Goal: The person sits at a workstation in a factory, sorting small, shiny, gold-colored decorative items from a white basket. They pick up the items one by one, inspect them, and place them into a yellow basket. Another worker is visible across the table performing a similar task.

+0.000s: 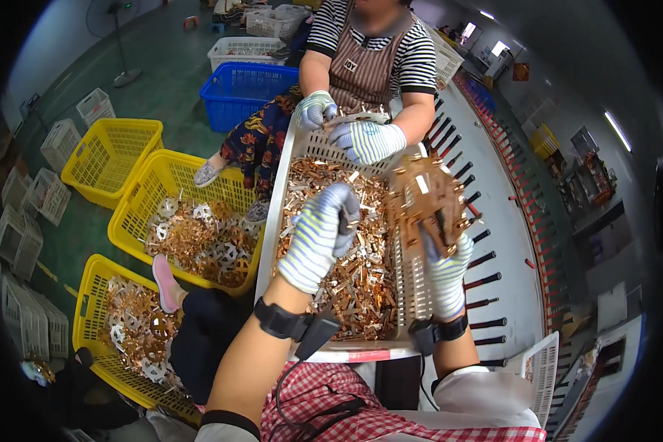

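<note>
My left hand (318, 237), in a striped glove, is over the crate with its fingers curled closed; whatever they may hold is hidden. On the right, my gloved right hand (449, 276) grips a bunch of flat copper-coloured stamped metal pieces (429, 199) from below, raised over the crate's right side and blurred. Beneath both hands a white plastic crate (267, 254) holds a heap of small copper-coloured metal pieces (361, 295). Black bands with cables are on both my wrists.
Opposite me sits a person in a striped apron, whose gloved hands (367, 140) hold a metal plate. At left are yellow baskets (129, 193) of stamped plates and a blue basket (243, 72). Rows of black-and-red handles (486, 280) line the grey surface at right.
</note>
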